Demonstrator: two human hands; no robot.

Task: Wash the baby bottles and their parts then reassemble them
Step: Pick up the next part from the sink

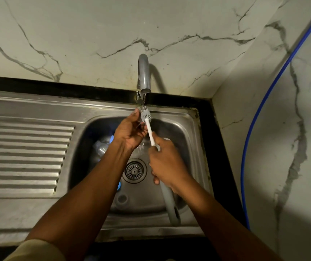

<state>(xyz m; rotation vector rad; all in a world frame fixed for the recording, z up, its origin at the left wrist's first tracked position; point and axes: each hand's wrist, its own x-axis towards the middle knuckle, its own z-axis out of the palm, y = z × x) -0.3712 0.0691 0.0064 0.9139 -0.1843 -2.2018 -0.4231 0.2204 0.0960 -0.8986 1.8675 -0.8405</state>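
At frame centre we hold the grey-bristled, white-shafted bottle brush (150, 133) under the curved chrome tap (143, 74) to rinse it. Our right hand (166, 162) grips its handle and our left hand (130, 131) pinches the bristles. A clear plastic baby bottle (101, 147) lies centre-left in the steel sink (194, 129).

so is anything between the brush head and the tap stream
Nothing visible. The brush head sits directly under the tap spout; the left hand is beside it, not above. The right hand grips the handle lower down.

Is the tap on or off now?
On. A thin stream of water falls from the tap onto the grey head of the brush, which the right hand holds under the spout.
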